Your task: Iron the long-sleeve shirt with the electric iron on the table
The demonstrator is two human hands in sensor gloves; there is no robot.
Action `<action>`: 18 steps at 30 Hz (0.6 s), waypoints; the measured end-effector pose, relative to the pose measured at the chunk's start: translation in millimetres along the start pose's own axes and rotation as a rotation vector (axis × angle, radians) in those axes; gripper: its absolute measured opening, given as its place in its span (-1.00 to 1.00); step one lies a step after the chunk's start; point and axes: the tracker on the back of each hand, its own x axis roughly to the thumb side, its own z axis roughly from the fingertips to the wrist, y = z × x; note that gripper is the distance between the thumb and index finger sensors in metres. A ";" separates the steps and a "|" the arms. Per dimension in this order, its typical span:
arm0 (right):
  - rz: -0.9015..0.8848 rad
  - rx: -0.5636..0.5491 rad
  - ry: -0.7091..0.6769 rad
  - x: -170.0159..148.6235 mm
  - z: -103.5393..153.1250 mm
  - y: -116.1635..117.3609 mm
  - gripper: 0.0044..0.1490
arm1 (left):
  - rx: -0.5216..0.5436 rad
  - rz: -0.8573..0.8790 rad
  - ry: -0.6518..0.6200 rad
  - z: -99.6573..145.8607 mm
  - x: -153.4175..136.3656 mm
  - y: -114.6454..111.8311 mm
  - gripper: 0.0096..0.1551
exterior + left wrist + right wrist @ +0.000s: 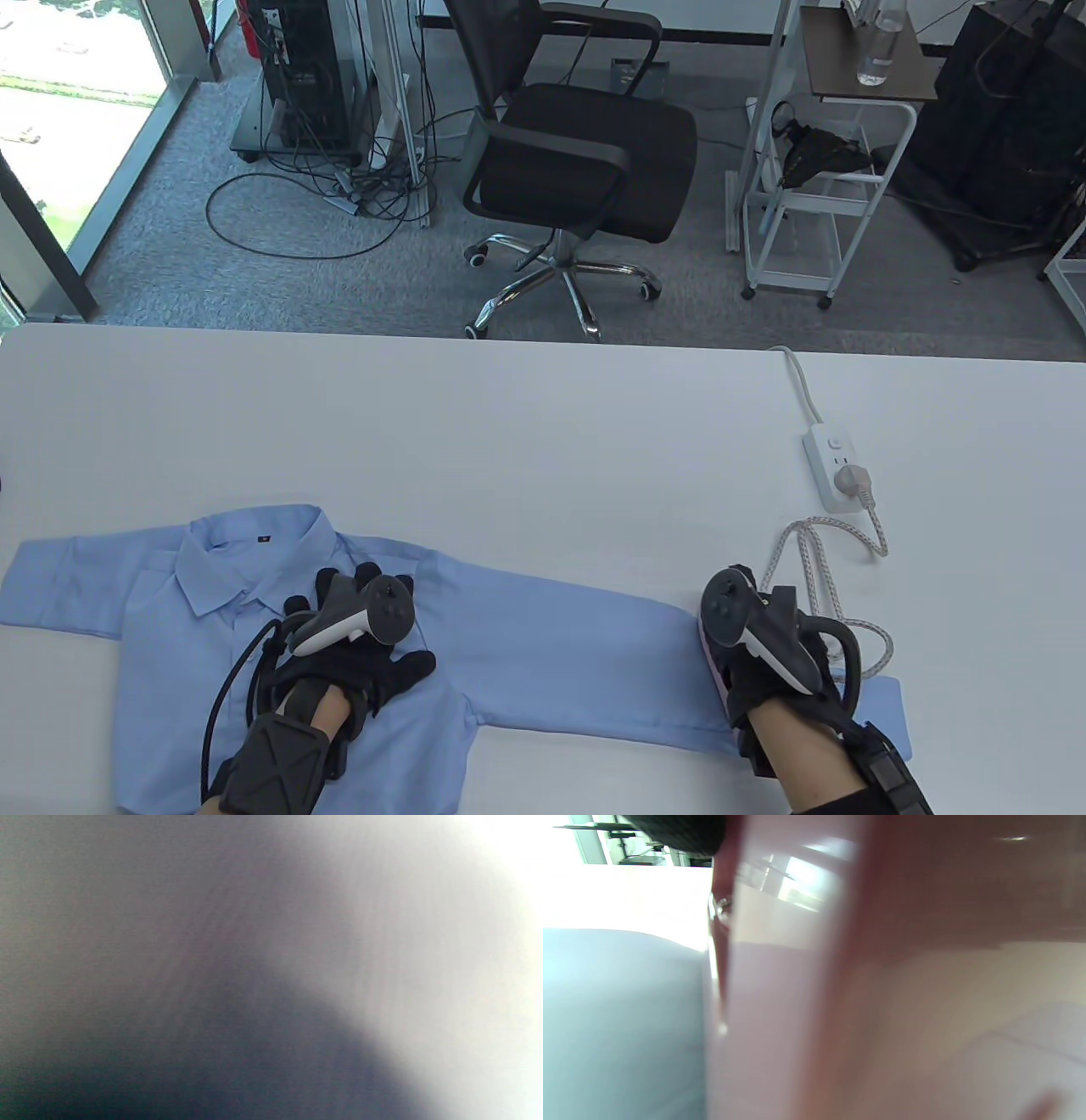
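Pale blue cotton, the long-sleeve shirt (356, 645) lies flat on the white surface (526, 433), collar away from the person, one sleeve stretched out toward the right grip.

The left grip (361, 654) rests palm-down on the shirt's chest just below the collar, its fingers (407, 666) spread apart and pressing the cloth flat, holding nothing. The left wrist view gives only a grey blur, too close to tell anything.

The right grip (764, 662) sits on the far end of the outstretched sleeve, near the cuff. It is wrapped around the handle of the electric iron (711, 658), of which only a pink edge peeks out to the left of the glove in the table view; the cuff end of the sleeve shows just right of that grip. In the right wrist view the iron's pinkish body (780, 984) fills most of the picture, blurred, with blue shirt fabric (619, 1018) to its left.

A braided white cord (814, 577) runs from beside the right grip away across the surface to a plug in the white power strip (836, 467), which lies beyond that grip, well apart from the shirt.

Past the far edge of the surface stands a black office chair (577, 161) on grey carpet.
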 end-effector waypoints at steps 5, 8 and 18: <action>0.001 0.000 0.095 -37.3 -2.7 0.6 -0.22 | -0.002 -0.001 0.000 -0.1 0.0 0.3 0.25; -0.012 -0.001 0.090 -40.3 -2.7 1.3 -0.18 | -0.003 -0.002 0.001 -0.2 0.0 0.4 0.25; -0.033 0.417 0.190 -48.6 -33.2 -34.2 0.00 | 0.005 -0.011 0.003 -0.1 0.3 0.7 0.25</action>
